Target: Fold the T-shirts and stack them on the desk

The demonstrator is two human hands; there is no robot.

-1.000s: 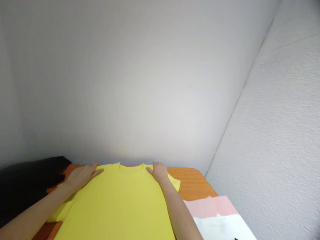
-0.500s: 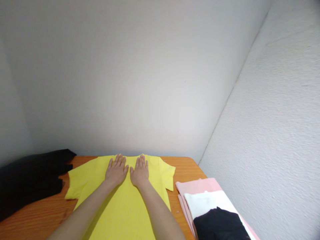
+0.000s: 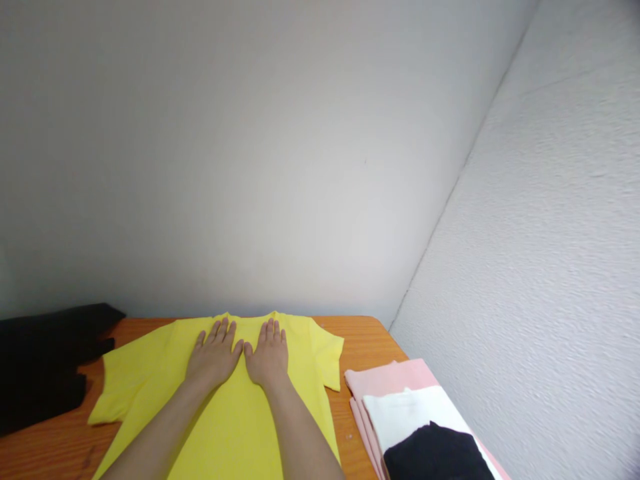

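Note:
A yellow T-shirt [image 3: 150,380] lies spread flat on an orange wooden table [image 3: 360,333], collar toward the far wall and both short sleeves out to the sides. My left hand [image 3: 214,357] and my right hand [image 3: 269,355] rest palm-down side by side on the shirt's upper middle, just below the collar, thumbs nearly touching. The fingers of both are stretched out flat and hold nothing.
A dark garment [image 3: 40,360] lies bunched at the table's left end. At the right, by the textured wall [image 3: 540,267], sits a stack of folded clothes: pink [image 3: 385,380], white [image 3: 415,410], black [image 3: 440,457]. A plain wall [image 3: 250,167] stands behind the table.
Both hands slid in from the shirt's shoulders to its middle and lie together. The view has tilted down, showing more of the table and the folded stack.

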